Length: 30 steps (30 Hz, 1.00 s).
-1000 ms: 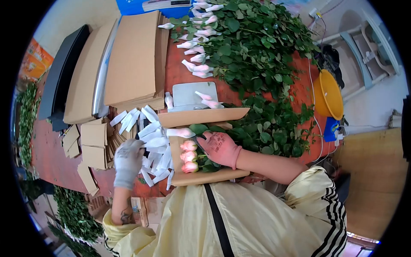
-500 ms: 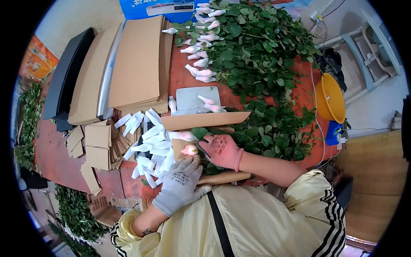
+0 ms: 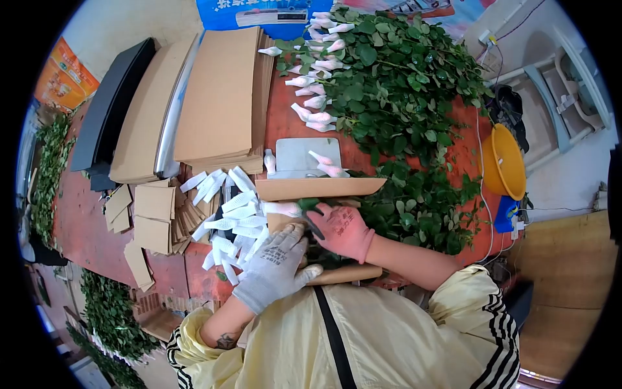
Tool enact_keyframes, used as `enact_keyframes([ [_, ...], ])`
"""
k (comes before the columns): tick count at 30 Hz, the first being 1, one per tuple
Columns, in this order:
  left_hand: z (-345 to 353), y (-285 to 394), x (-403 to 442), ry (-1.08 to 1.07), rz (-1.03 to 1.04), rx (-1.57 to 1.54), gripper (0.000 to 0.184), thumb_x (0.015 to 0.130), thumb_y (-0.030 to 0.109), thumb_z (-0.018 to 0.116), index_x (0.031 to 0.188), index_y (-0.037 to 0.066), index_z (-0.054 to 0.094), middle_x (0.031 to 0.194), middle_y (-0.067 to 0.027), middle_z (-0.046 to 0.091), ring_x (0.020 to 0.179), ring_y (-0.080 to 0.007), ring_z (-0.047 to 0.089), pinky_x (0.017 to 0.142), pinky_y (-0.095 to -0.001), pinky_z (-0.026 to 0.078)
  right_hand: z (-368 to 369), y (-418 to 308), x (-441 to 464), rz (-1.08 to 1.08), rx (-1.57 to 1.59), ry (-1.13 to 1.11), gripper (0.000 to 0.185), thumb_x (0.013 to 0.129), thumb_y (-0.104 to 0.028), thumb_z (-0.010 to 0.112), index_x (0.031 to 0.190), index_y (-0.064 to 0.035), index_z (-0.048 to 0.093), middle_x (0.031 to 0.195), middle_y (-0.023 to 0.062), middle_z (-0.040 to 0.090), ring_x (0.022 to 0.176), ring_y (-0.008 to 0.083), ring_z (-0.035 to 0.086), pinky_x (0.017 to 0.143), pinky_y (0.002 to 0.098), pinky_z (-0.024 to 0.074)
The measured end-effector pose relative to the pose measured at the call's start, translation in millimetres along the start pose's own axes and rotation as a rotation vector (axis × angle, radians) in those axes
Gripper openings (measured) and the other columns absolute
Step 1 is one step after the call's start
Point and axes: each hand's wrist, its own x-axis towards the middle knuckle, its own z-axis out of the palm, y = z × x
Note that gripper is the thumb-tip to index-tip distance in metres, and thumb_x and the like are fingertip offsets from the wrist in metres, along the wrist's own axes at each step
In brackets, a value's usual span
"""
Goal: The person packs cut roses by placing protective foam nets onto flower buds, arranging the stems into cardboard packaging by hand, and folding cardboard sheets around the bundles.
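My left hand (image 3: 272, 266), in a grey-white glove, lies over the cardboard wrap (image 3: 282, 222) with its fingers stretched forward and its thumb spread. Its fingertips cover the spot where a pink rose head lay. Close beside it, my right hand (image 3: 338, 228), in a pink glove with a dark palm, is closed around rose stems, mostly hidden. A white-netted rose (image 3: 282, 209) lies just above the fingers, next to a green leaf (image 3: 309, 205). Cardboard flaps stand behind (image 3: 317, 188) and in front of the hands.
White foam net sleeves (image 3: 236, 223) lie left of the hands, beside small cardboard pieces (image 3: 153, 211). Tall cardboard stacks (image 3: 217, 97) stand behind. Netted roses with leafy stems (image 3: 395, 84) fill the back right. A yellow basin (image 3: 504, 162) and cables sit at the right edge.
My left hand's fingers have moved forward over the pink rose head, which showed before and is now hidden. My right hand stays close to the same place. The whole view has shifted slightly.
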Motion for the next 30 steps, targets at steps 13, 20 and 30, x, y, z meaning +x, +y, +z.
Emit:
enact_keyframes([
  [13,-1,5,3,-0.112,-0.031,0.095,0.067,0.086,0.054,0.046,0.123,-0.001,0.052,0.138,-0.0200,0.041,0.131,-0.0329,0.035,0.108,-0.0426,0.027,4,8,18,-0.099,-0.204,0.016,0.026,0.081,-0.019,0.049,0.103,-0.0094,0.059,0.099,0.0119,0.060,0.089,0.0257,0.061,0.069,0.0397,0.0467],
  [20,-2,6,3,-0.105,-0.041,0.072,0.066,0.086,0.054,0.046,0.123,-0.001,0.053,0.139,-0.0197,0.041,0.131,-0.0328,0.036,0.108,-0.0426,0.028,8,10,12,-0.082,-0.207,0.020,0.025,0.080,-0.020,0.052,0.101,-0.0095,0.059,0.100,0.0117,0.059,0.094,0.0275,0.059,0.078,0.0408,0.0463],
  [30,11,-46,6,0.417,-0.097,-0.168,0.026,0.084,0.020,0.058,0.106,0.005,0.062,0.087,-0.0127,0.066,0.082,-0.0315,0.062,0.072,-0.0409,0.048,1,7,11,-0.006,-0.162,-0.113,0.026,0.081,-0.022,0.052,0.102,-0.0088,0.060,0.104,0.0124,0.059,0.092,0.0266,0.060,0.072,0.0377,0.0486],
])
